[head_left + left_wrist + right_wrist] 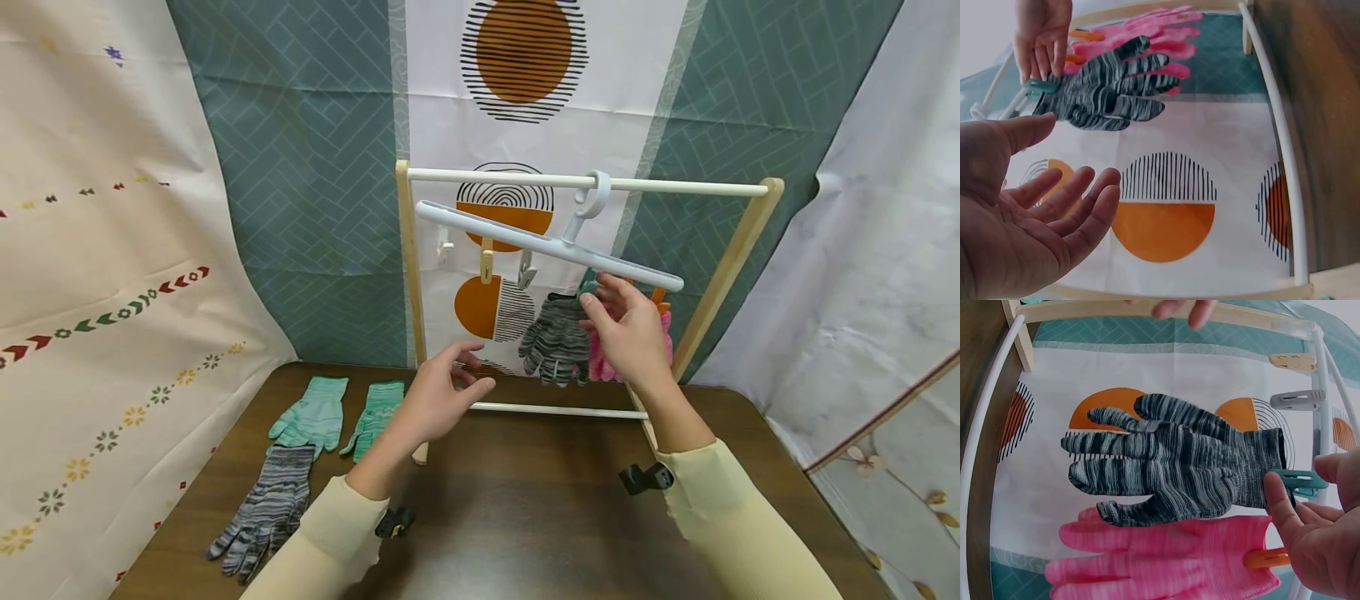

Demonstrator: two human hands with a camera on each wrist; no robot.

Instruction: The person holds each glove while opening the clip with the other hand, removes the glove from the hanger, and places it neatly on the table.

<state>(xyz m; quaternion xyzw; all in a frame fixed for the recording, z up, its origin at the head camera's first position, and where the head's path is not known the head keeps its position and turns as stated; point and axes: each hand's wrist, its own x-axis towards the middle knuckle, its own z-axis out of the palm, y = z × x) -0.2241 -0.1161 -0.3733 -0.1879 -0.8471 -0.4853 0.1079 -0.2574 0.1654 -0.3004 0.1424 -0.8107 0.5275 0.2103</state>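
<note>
A white hanger (551,246) hooks over the rack's top bar, tilted down to the right. From its teal clip (1300,480) hangs a black-and-grey striped glove (1191,459). Beside that, a pink glove (1166,559) hangs from an orange clip (1267,557). My right hand (630,333) is at the teal clip, fingertips right by the glove's cuff, thumb and fingers loosely spread. Lower and to the left, my left hand (442,392) holds nothing; its fingers are loosely bent, apart from the hanging gloves.
Beige (487,262), grey (527,271) and white (445,250) clips hang on the hanger's left part. Mint green gloves (311,412) and striped grey gloves (270,508) lie on the brown table (510,517) at left. The rack's wooden side post (727,275) stands at right.
</note>
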